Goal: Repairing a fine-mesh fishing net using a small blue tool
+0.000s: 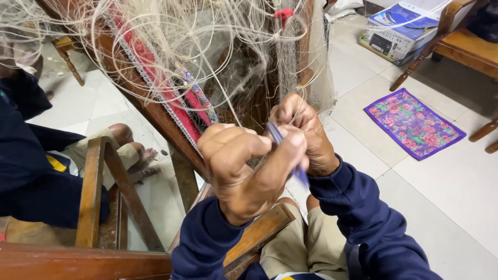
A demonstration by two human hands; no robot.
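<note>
Netting [218,57] drapes wooden chair [155,111], floral mat [413,123] beyond.

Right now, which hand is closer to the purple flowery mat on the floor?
The right hand. It is raised at the pale fishing net, on the side of the purple flowery mat; the left hand sits beside it, farther away.

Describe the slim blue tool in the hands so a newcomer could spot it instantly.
Start at the pale fishing net draped over the wooden chair frame; just below it two hands meet. The blue netting needle runs slantwise between the left hand and the right hand. It is the only thin, flat, blue-violet strip among pale cords.
</note>
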